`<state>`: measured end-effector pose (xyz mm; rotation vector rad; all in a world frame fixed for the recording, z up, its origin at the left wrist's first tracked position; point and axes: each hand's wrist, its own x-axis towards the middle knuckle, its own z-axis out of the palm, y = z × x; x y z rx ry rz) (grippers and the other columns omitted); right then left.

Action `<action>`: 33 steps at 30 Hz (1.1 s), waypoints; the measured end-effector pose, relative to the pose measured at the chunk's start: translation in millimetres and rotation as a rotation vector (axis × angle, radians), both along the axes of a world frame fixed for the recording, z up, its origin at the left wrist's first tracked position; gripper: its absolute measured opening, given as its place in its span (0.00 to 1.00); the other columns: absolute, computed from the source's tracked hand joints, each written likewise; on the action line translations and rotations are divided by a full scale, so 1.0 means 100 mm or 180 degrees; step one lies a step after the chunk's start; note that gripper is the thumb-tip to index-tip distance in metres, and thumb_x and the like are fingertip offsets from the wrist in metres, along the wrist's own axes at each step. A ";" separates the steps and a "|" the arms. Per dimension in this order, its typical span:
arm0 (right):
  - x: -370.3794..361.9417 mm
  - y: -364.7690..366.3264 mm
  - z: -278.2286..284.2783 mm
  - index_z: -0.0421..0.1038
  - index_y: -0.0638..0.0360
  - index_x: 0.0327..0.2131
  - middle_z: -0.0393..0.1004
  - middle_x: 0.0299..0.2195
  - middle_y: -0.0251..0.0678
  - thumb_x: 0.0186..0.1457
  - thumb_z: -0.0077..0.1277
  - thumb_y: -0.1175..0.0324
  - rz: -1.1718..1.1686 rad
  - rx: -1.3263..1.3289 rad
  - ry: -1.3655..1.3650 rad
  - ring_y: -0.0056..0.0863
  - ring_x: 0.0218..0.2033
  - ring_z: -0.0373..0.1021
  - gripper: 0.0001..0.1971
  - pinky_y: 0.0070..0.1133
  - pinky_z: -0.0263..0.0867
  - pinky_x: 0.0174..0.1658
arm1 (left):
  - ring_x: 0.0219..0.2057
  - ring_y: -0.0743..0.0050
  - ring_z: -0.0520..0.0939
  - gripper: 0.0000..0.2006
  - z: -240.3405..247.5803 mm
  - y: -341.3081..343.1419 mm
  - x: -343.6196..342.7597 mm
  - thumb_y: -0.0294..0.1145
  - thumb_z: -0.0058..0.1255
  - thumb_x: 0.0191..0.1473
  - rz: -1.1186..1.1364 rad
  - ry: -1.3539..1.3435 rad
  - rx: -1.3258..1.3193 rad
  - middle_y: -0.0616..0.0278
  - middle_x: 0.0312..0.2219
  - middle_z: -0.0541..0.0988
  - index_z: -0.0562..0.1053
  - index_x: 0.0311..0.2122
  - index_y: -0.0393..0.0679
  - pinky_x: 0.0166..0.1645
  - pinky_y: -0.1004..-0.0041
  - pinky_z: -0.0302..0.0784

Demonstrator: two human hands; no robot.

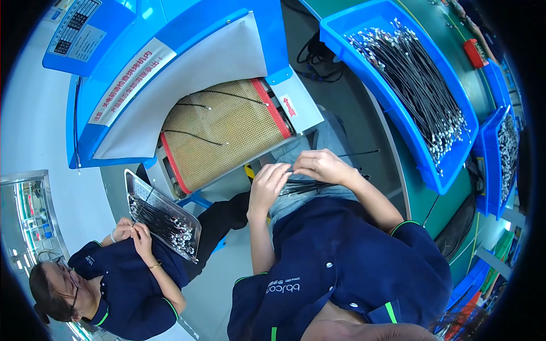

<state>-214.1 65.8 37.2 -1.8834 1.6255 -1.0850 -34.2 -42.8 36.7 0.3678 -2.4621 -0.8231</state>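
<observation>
A thin black cable (362, 153) runs between my two hands, one end sticking out to the right past my right hand. My left hand (266, 186) is closed, its fingertips pinching at the cable. Close beside it, my right hand (325, 166) pinches the same cable with thumb and fingers; the exact spot between the fingertips is too small to make out. Below both hands a bundle of black cables (310, 186) lies across my lap, partly covered by my right hand and forearm.
Ahead is a blue machine (216, 25) with a mesh conveyor belt (227, 136) carrying a few cables. A blue bin (389, 108) of cables stands on the green table at right, a second blue bin (488, 153) beyond it. At left, a co-worker handles cables over a metal tray (196, 227).
</observation>
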 end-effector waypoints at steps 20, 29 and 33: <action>-0.08 0.03 0.07 0.75 0.62 0.31 0.74 0.27 0.39 0.50 0.57 0.68 -0.0177 0.0362 -0.0551 0.38 0.28 0.72 0.08 0.28 0.68 0.32 | 0.30 0.62 0.79 0.08 -0.06 0.03 0.01 0.19 0.58 0.41 0.0128 0.0320 0.0056 0.59 0.27 0.79 0.75 0.30 0.37 0.35 0.69 0.75; -0.57 0.25 0.16 0.74 0.59 0.34 0.76 0.32 0.39 0.48 0.56 0.68 -0.0338 0.1236 0.0024 0.39 0.35 0.74 0.09 0.29 0.69 0.38 | 0.29 0.60 0.79 0.05 -0.15 -0.19 0.55 0.21 0.58 0.45 0.1082 -0.0140 0.0198 0.57 0.27 0.79 0.75 0.30 0.39 0.35 0.68 0.74; -0.70 0.35 0.17 0.74 0.60 0.35 0.76 0.33 0.39 0.48 0.56 0.72 -0.0530 0.1271 -0.0021 0.39 0.35 0.74 0.09 0.29 0.70 0.39 | 0.28 0.61 0.78 0.05 -0.23 -0.28 0.80 0.20 0.57 0.45 0.1365 -0.0183 0.0305 0.57 0.26 0.78 0.75 0.31 0.38 0.34 0.69 0.73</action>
